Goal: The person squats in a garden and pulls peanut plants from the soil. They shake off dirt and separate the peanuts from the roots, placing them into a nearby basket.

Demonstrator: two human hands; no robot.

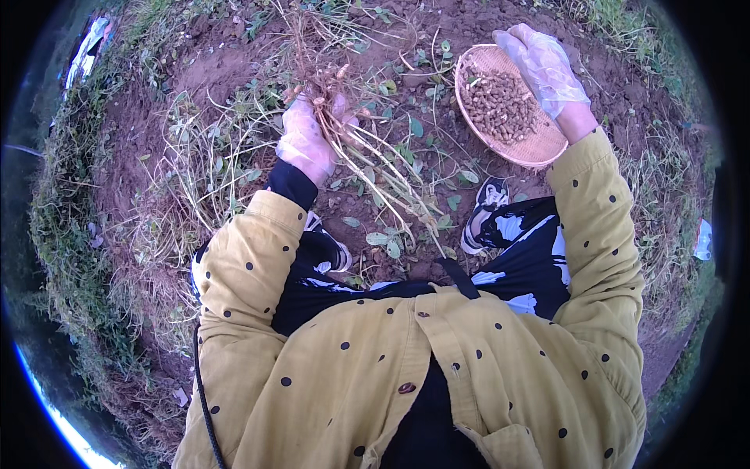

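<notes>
My left hand [307, 139], in a thin translucent glove, is closed round the stems of an uprooted peanut plant [383, 170]. Its tangled roots with some pods [324, 82] stick up past my fingers, and the bare stems trail down to the right. A shallow round woven basket [547, 148] sits tilted at the upper right, partly filled with peanuts [500, 105] and a green leaf bit. Along the basket's right rim lies my right hand [541, 69], gloved the same way, back upward, gripping the edge. Its thumb is hidden.
Brown soil strewn with leaves and loose stalks surrounds my shoes [486, 211]. A heap of pulled plants [207, 168] lies left of my left hand. Grass borders the ground on both sides. A pale plastic scrap [703, 240] lies far right, and whitish litter [87, 51] far left.
</notes>
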